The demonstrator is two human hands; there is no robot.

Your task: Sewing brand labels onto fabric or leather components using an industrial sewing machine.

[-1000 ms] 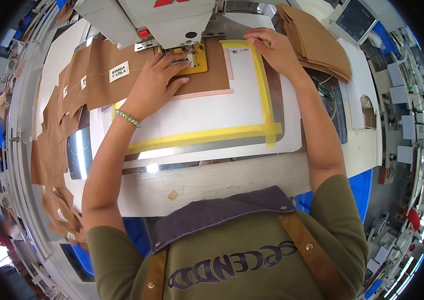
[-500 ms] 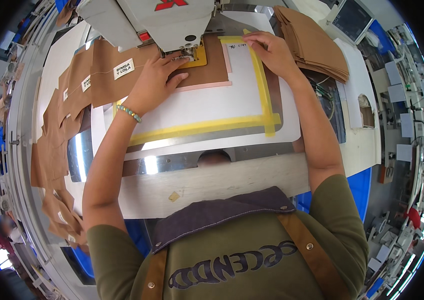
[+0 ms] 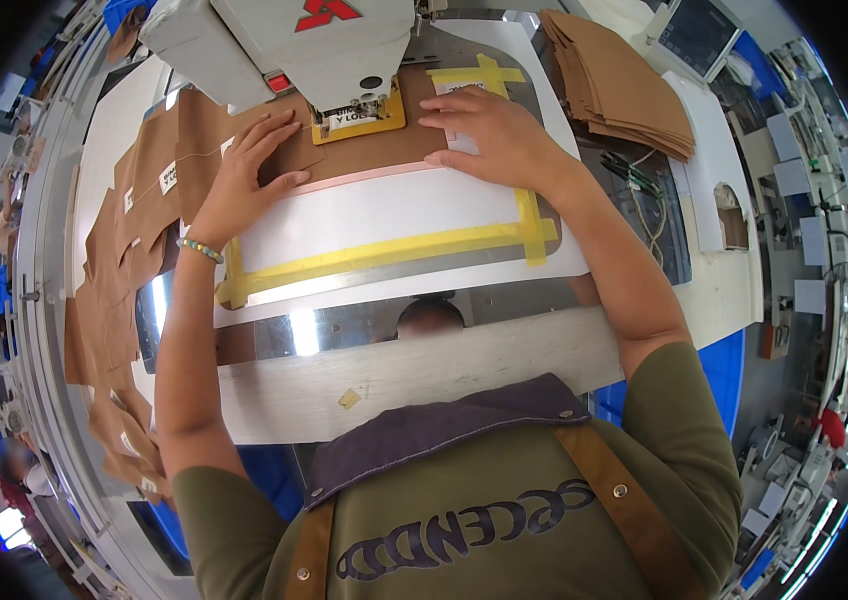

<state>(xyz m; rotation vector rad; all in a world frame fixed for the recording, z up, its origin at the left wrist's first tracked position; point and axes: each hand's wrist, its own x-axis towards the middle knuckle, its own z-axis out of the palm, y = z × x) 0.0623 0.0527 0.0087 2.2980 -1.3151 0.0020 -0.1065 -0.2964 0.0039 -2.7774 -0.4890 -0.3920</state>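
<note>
A brown panel (image 3: 409, 150) lies on a white template board (image 3: 384, 205) edged with yellow tape, its near edge along a pink strip (image 3: 369, 178). Over it, a yellow clamp frame (image 3: 402, 110) surrounds a white label (image 3: 352, 119) beneath the sewing machine head (image 3: 344, 50). My left hand (image 3: 249, 180) rests with spread fingers on the brown material left of the frame. On the other side, my right hand (image 3: 494, 138) lies flat with fingers apart over the panel's right edge. Neither hand grips anything.
Joined brown panels with white labels (image 3: 124, 240) trail off the table's left side. A stack of brown panels (image 3: 614, 85) sits at the far right, before a monitor (image 3: 699, 40). Cords and tools (image 3: 644, 185) lie at the right; a metal plate (image 3: 364, 325) runs along the near side.
My left hand has moved left, away from the clamp frame. My right hand has gone from the taped right border onto the panel's edge. The label in the frame now shows more fully.
</note>
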